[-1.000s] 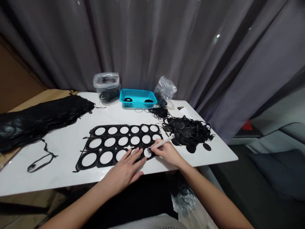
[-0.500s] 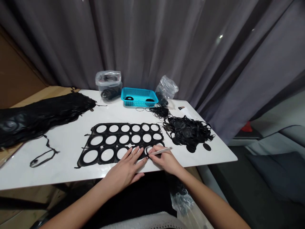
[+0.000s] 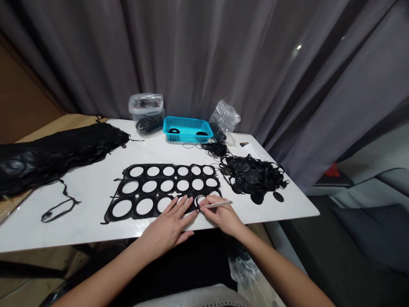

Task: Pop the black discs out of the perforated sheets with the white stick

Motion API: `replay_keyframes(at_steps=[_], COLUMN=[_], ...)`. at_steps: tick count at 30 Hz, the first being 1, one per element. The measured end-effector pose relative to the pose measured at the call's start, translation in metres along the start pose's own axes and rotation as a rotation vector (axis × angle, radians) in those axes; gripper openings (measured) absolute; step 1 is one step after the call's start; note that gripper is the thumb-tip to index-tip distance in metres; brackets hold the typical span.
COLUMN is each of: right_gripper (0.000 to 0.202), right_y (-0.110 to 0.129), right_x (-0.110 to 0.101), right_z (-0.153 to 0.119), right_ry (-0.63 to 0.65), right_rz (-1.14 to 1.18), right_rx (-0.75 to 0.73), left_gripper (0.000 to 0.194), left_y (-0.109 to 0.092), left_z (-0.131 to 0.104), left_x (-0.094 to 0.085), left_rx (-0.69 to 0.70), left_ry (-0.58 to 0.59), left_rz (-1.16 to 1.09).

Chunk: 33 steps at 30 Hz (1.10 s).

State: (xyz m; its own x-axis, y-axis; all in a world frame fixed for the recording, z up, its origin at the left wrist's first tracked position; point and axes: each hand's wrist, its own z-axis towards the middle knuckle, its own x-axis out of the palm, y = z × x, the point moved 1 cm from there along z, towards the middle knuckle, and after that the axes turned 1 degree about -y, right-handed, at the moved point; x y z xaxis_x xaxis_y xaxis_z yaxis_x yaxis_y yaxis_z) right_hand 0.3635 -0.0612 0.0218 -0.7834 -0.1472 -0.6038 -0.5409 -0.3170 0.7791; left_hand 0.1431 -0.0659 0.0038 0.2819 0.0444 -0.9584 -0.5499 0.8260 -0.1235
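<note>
A black rubbery sheet (image 3: 134, 195) with rows of round holes lies flat near the front of the white table. My left hand (image 3: 171, 219) rests palm down on its front edge, fingers stretched out and apart. Close beside it, my right hand (image 3: 220, 213) pinches a thin, pale pen-like tool (image 3: 217, 204), its kind unclear. The tool's tip is at the rim of a hole in the front row, by a black ring (image 3: 197, 207). Both hands partly cover the holes at that corner.
Black scraps and discs (image 3: 252, 177) are heaped on the right, with thin black rings (image 3: 215, 149) behind. At the back stand a blue basket (image 3: 188, 137), a bag-lined tub (image 3: 147, 115) and a clear bag (image 3: 225, 117). Black sheets (image 3: 64, 153) are stacked left. One loose strip (image 3: 60, 211) lies front left.
The right hand's tool has tilted slightly lower at its rear end. Both hands stay at the same spot; the whole view has shifted very slightly.
</note>
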Motion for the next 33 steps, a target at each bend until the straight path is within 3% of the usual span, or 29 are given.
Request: replay_keyframes(at_steps=[17,25,29,33], right_gripper=[0.013,0.013,0.017,0.019], right_y=[0.001,0.003,-0.008,-0.033], right_x=[0.002,0.009,-0.006,-0.053], right_z=[-0.001,-0.011,0.009,0.041], right_ry=[0.019,0.086,-0.133,-0.453], right_rz=[-0.096,-0.426,-0.457,-0.534], right_rx=[-0.121,-0.340,-0.280,-0.093], left_gripper=[0.054,0.050,0.047,0.047], left_y=[0.001,0.001,0.003,0.004], left_z=[0.000,0.000,-0.001,-0.002], left_x=[0.003,0.003,0.004,0.006], left_rx=[-0.009,-0.014,-0.008,-0.008], left_ry=[-0.005,-0.008,-0.034,-0.022], left_rz=[-0.039,-0.048,-0.067,-0.070])
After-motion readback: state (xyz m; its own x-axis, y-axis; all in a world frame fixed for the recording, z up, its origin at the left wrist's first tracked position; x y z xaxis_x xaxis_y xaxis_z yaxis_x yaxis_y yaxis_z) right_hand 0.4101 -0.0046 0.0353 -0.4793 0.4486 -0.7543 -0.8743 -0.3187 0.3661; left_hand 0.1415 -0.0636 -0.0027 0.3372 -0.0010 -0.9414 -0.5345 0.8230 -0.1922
